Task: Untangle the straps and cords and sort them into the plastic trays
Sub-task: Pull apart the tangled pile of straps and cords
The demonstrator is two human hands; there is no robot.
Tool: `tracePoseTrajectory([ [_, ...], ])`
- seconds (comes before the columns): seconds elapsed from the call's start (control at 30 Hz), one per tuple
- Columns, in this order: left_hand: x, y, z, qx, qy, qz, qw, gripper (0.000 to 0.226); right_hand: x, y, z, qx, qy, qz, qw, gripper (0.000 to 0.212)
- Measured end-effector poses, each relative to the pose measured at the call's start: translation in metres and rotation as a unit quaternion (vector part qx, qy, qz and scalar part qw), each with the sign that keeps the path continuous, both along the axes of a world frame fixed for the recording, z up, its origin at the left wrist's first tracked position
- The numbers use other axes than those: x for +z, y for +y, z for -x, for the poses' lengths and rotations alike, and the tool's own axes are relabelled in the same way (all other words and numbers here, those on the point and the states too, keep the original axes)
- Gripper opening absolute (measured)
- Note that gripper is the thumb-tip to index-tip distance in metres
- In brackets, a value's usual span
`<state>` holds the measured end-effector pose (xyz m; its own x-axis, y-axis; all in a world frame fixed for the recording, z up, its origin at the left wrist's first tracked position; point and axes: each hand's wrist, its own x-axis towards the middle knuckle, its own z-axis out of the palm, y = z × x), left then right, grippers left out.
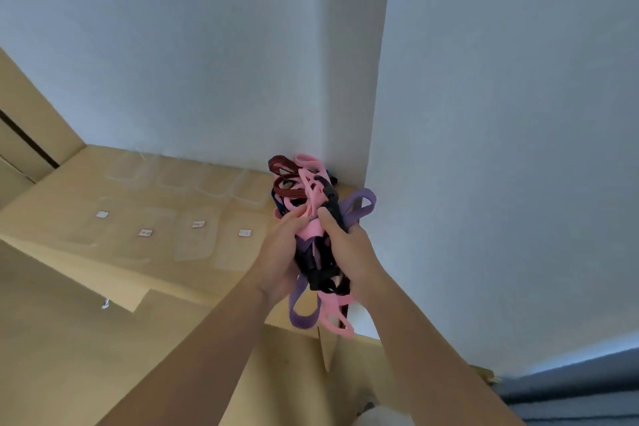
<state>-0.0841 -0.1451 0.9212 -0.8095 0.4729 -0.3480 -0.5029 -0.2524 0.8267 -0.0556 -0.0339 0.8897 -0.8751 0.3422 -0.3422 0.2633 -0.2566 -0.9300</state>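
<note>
The tangle of straps and cords [313, 192], with pink, purple, black and red-striped bands knotted together, is held in the air over the far right corner of the cardboard surface [69, 228], beside the wall [484, 149]. The left hand [280, 249] and right hand [349, 249] both curl round its middle. Untangling seems barely begun, and the clear plastic trays [193, 258] to the left appear unfilled. The next move calls for finding one free loop, perhaps the hanging purple strap [301, 316], and easing it out.
</note>
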Motion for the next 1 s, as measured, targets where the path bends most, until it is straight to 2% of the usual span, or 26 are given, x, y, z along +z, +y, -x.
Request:
tracePoseTrajectory([
  [0.1, -0.003, 0.000, 0.024, 0.038, -0.015, 0.011, 0.999, 0.037, -0.003, 0.003, 0.031, 0.027, -0.011, -0.008, 1.000, 0.039],
  [0.3, -0.012, 0.010, 0.061, 0.050, -0.018, 0.023, 0.998, 0.038, -0.019, 0.012, 0.069, 0.035, -0.033, -0.015, 0.999, 0.053],
  [0.43, -0.030, 0.012, 0.089, 0.061, -0.031, 0.021, 0.997, 0.039, -0.027, 0.017, 0.088, 0.040, -0.045, 0.008, 0.998, 0.053],
  [0.53, -0.046, 0.011, 0.117, 0.082, -0.044, 0.036, 0.995, 0.041, -0.032, 0.022, 0.108, 0.053, -0.058, 0.055, 0.995, 0.068],
  [0.67, -0.063, 0.016, 0.156, 0.090, -0.054, 0.039, 0.994, 0.032, -0.039, 0.024, 0.134, 0.031, -0.083, 0.121, 0.989, 0.042],
  [0.73, -0.073, 0.020, 0.172, 0.079, -0.053, 0.047, 0.994, 0.031, -0.045, 0.022, 0.145, 0.022, -0.113, 0.125, 0.985, 0.045],
  [0.77, -0.079, 0.022, 0.178, 0.071, -0.055, 0.058, 0.994, 0.031, -0.048, 0.021, 0.149, 0.026, -0.134, 0.106, 0.985, 0.044],
  [0.83, -0.097, 0.022, 0.191, 0.053, -0.042, 0.097, 0.993, 0.035, -0.053, 0.017, 0.152, 0.025, -0.176, 0.038, 0.983, 0.027],
  [0.9, -0.143, 0.020, 0.213, 0.039, -0.032, 0.136, 0.989, 0.055, -0.063, 0.012, 0.154, 0.016, -0.199, -0.044, 0.979, 0.015],
  [0.93, -0.157, 0.020, 0.219, 0.031, -0.026, 0.146, 0.989, 0.062, -0.068, 0.010, 0.155, 0.008, -0.205, -0.092, 0.974, 0.018],
  [1.0, -0.144, 0.023, 0.217, 0.012, 0.014, 0.199, 0.980, 0.061, -0.080, 0.005, 0.158, 0.002, -0.233, -0.186, 0.954, 0.034],
])
